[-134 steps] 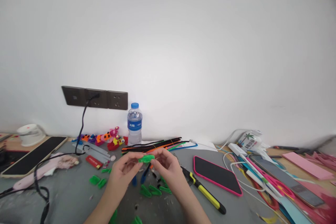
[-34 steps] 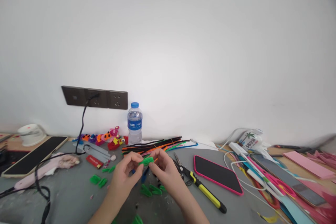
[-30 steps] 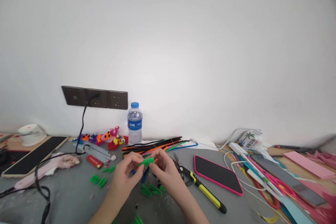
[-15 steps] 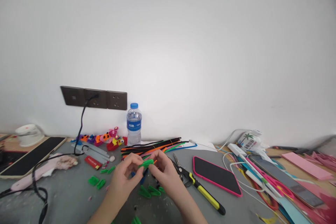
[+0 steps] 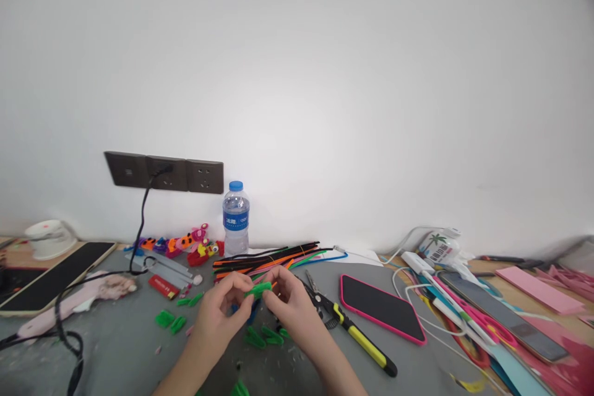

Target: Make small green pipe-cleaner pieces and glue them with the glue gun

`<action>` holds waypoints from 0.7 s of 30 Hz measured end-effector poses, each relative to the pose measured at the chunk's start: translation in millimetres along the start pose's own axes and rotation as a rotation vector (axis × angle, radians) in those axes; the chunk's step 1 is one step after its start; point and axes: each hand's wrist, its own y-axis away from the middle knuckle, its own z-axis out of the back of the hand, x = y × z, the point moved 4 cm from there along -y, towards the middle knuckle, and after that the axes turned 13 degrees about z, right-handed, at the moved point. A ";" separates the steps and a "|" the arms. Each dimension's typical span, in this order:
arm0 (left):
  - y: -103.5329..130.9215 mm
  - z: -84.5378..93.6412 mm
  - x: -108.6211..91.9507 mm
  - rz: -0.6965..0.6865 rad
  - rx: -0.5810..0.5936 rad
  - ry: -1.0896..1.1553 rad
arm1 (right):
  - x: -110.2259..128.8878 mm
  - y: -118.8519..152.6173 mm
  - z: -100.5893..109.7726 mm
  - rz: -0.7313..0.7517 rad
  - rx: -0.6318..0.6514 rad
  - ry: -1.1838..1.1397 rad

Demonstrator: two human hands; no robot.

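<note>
Head view: a grey mat [image 5: 125,352] extended beneath and around both of my hands. My left hand [image 5: 218,312] and right hand [image 5: 292,303] were raised over it, facing each other, fingers curled inward. A bundle of fuzzy stems [image 5: 278,257] lay just beyond my fingertips. Yellow-handled pliers [image 5: 364,340] lay to the right of my right hand, and a pink-edged phone [image 5: 383,310] lay farther out on that same side. A water bottle [image 5: 236,219] stood upright beyond my left hand.

Loose folded green pieces [image 5: 255,338] lay on the mat, nearer to me than my fingertips and between my wrists; two green pieces [image 5: 164,318] lay to the left of my left hand.

Smallest item: the held green piece [image 5: 258,289]. Location: between the two sets of fingertips. Long axis: crosswise, running from my left fingertips towards my right, right end tilted slightly away from me. Neither hand was clearly nearer; each was at its own end of the piece. Hand state: left, thumb and fingers pinched on the left end; right, thumb and index finger pinched on the right end. My fingers covered both ends, so I could not tell how they were finished.
</note>
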 end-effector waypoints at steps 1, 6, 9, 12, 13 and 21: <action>0.1 0.0 -0.8 -0.009 -0.006 -0.009 | -0.2 0.2 0.0 -0.002 0.002 0.001; 0.5 -0.2 -3.1 -0.037 -0.026 -0.027 | -0.2 0.6 0.2 -0.012 0.002 0.004; 0.8 -0.2 -2.7 -0.034 -0.022 -0.047 | -0.7 0.4 -0.1 -0.020 0.009 -0.002; 0.9 0.1 -1.6 -0.024 -0.023 -0.066 | -1.1 0.1 0.0 -0.024 0.011 -0.014; 1.0 0.2 -1.3 -0.020 -0.024 -0.071 | -1.2 0.1 0.0 -0.028 0.012 -0.018; 1.0 -0.9 -1.0 0.002 -0.009 -0.081 | -4.8 0.8 0.8 -0.042 0.017 -0.045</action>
